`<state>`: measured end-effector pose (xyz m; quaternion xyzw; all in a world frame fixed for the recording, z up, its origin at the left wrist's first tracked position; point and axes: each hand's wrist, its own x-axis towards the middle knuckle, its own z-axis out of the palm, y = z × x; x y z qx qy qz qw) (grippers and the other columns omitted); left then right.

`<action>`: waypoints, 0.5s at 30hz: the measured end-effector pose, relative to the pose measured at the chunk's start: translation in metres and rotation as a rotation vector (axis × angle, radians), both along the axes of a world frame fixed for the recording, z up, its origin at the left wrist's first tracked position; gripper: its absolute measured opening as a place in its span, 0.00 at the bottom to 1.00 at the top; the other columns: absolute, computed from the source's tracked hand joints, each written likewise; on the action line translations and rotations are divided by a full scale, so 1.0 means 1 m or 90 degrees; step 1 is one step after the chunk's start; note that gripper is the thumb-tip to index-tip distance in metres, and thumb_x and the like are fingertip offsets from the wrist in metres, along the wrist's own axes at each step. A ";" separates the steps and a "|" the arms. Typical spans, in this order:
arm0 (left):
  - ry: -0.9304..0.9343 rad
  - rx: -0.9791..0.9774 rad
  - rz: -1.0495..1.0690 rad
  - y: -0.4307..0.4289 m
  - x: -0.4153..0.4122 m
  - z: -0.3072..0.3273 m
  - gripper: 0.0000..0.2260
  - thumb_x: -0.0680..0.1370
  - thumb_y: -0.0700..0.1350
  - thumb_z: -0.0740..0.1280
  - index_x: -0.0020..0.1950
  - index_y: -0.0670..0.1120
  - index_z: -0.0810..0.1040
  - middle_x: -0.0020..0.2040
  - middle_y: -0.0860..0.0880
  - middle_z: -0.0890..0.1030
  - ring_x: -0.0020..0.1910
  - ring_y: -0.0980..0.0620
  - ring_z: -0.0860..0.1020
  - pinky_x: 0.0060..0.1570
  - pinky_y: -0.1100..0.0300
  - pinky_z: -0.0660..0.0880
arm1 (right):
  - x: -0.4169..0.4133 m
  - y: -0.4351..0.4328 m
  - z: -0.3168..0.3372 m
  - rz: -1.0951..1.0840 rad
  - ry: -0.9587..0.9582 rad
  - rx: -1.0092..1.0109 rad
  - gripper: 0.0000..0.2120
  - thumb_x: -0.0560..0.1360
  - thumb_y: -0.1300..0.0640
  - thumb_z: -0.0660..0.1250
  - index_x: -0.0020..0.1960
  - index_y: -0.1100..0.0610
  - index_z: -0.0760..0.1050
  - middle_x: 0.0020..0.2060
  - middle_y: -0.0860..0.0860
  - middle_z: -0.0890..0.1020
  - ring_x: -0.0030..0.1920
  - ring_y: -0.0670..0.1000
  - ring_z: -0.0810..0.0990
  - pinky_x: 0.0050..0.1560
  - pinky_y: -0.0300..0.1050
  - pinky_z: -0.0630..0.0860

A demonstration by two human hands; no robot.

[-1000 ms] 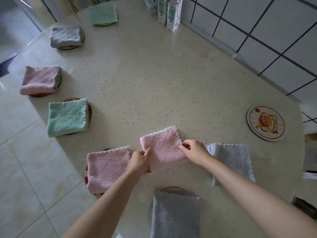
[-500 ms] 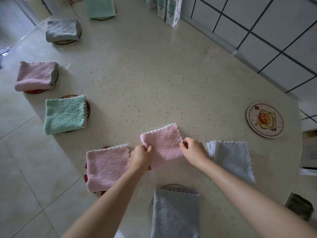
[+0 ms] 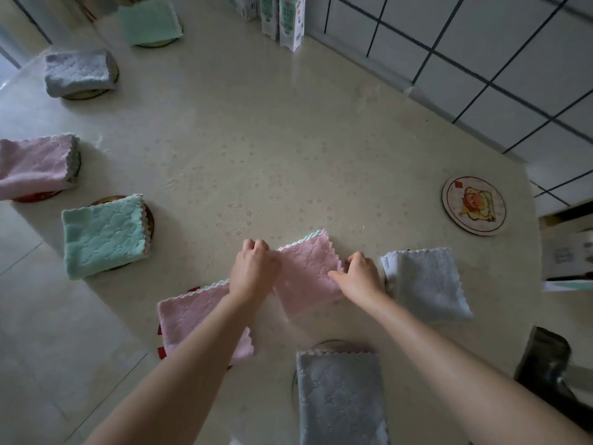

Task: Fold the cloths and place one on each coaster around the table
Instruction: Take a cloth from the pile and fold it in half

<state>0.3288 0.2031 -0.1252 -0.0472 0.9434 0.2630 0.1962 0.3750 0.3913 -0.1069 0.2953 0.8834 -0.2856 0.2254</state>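
Observation:
A folded pink cloth (image 3: 308,274) lies on the cream table (image 3: 272,139) in front of me. My left hand (image 3: 253,268) pinches its left edge and my right hand (image 3: 359,274) pinches its right edge. A bare round coaster (image 3: 474,205) with a cartoon picture sits at the right. Folded cloths rest on coasters around the rim: grey (image 3: 341,396) nearest me, pink (image 3: 189,319) at lower left, green (image 3: 102,234), pink (image 3: 35,165), grey (image 3: 78,72) and green (image 3: 149,20) further round. A grey folded cloth (image 3: 423,281) lies right of my right hand.
Several drink cartons (image 3: 290,20) stand at the table's far edge by the tiled wall (image 3: 481,59). A dark object (image 3: 552,374) stands off the table's right edge. The tiled floor (image 3: 48,348) shows at the left.
My left hand has slid up along the pink cloth's left edge toward its far corner. The cloth has lengthened toward me. The camera view has shifted slightly.

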 end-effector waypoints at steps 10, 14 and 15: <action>-0.116 0.080 0.028 0.008 -0.017 0.011 0.06 0.73 0.44 0.67 0.49 0.45 0.76 0.47 0.45 0.78 0.47 0.45 0.76 0.43 0.56 0.73 | 0.019 0.016 0.005 -0.053 -0.108 -0.179 0.14 0.67 0.48 0.71 0.40 0.58 0.73 0.31 0.52 0.75 0.33 0.52 0.73 0.29 0.42 0.64; -0.157 0.356 0.188 0.028 -0.009 0.034 0.05 0.74 0.38 0.70 0.46 0.43 0.74 0.47 0.42 0.77 0.44 0.46 0.78 0.48 0.49 0.80 | 0.023 0.050 0.014 -0.125 0.004 -0.311 0.08 0.68 0.55 0.70 0.40 0.56 0.72 0.34 0.53 0.77 0.36 0.52 0.76 0.38 0.49 0.77; -0.162 0.405 0.212 0.036 -0.006 0.039 0.06 0.74 0.37 0.70 0.46 0.43 0.74 0.47 0.42 0.77 0.43 0.47 0.78 0.45 0.51 0.80 | 0.022 0.062 0.017 -0.148 0.018 -0.353 0.07 0.69 0.57 0.69 0.41 0.56 0.72 0.37 0.53 0.77 0.39 0.51 0.77 0.41 0.48 0.79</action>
